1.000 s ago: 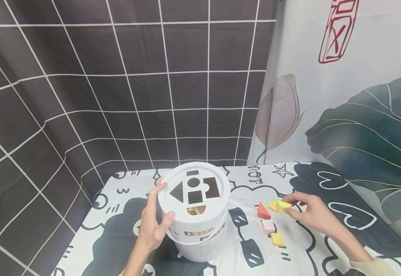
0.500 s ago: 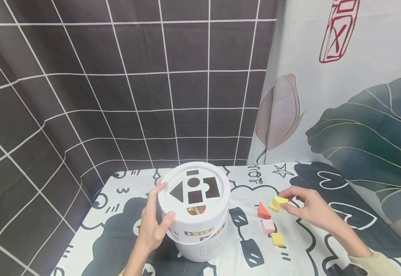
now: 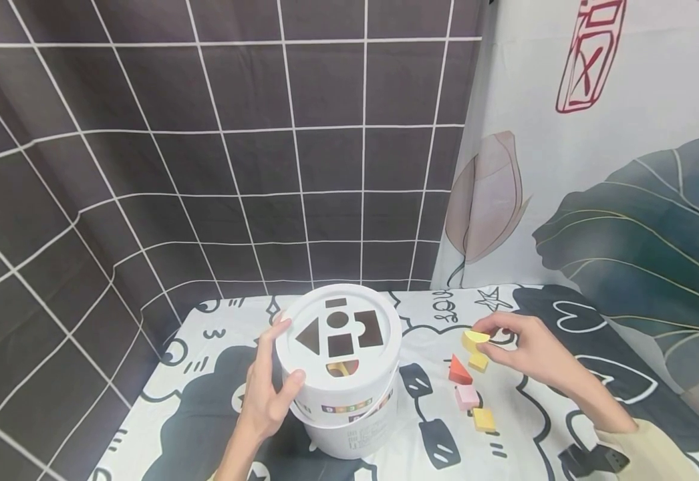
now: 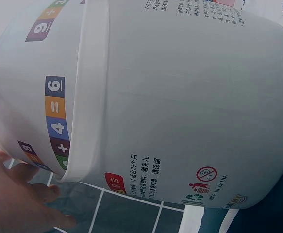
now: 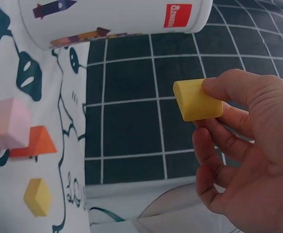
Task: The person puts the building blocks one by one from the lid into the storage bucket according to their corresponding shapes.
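A white bucket (image 3: 349,427) stands upright under a white lid (image 3: 292,357) with shaped cut-outs. My left hand (image 3: 268,384) rests against its left side, thumb and a fingertip spread on the lid's rim; in the left wrist view my left hand (image 4: 20,194) lies beside the printed bucket wall (image 4: 190,107). Between thumb and fingers of my right hand (image 3: 526,344) I pinch a yellow half-round block (image 3: 472,341). The right wrist view shows this half-round block (image 5: 194,99) raised, with the right hand (image 5: 258,141) behind it.
Right of the bucket lie a red triangular block (image 3: 460,371), a pink block (image 3: 466,397), a yellow block (image 3: 484,420) and another yellow block (image 3: 478,362). Coloured pieces show through the lid's front cut-out (image 3: 342,368). A dark gridded cloth (image 3: 325,160) hangs behind.
My right hand has lifted the yellow half-round block and carried it left, past the small yellow block, toward the bucket. My left hand stays in place.
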Tool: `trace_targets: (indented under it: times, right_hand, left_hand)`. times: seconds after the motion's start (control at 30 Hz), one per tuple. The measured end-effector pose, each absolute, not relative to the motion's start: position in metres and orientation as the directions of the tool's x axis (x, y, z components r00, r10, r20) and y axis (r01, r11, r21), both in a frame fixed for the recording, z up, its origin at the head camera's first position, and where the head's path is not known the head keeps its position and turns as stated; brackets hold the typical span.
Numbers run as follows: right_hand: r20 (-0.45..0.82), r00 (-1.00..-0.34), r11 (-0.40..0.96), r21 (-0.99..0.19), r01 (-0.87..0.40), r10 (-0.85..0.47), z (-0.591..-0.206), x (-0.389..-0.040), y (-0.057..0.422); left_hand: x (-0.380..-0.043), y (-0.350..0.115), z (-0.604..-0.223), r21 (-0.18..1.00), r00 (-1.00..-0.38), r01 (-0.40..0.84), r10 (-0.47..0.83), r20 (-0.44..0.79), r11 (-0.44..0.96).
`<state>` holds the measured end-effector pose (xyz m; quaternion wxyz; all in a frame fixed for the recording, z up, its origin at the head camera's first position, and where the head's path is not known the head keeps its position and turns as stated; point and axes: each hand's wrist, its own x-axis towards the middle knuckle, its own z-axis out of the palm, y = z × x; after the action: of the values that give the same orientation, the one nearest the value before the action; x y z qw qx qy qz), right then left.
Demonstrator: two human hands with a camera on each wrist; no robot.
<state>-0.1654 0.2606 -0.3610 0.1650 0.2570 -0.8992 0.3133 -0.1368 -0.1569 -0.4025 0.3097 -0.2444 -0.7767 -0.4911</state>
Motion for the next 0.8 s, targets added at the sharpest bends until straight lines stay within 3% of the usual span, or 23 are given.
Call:
trace_targets:
  times: [0.3, 0.8]
  right_hand:
    - [0.532, -0.725, 0.606, -0.422, -0.674, -0.437, -0.355, -0.175, 0.25]
    - [0.54, -0.684, 0.559, -0.407, -0.722, -0.49, -0.334, -0.183, 0.228]
  left_hand:
    - [-0.137, -0.157, -0.402, 0.602, -0.677, 0.697, 0.08, 0.732, 0.39]
    - [-0.137, -0.156, -0.402, 0.603, -0.677, 0.697, 0.079, 0.732, 0.389]
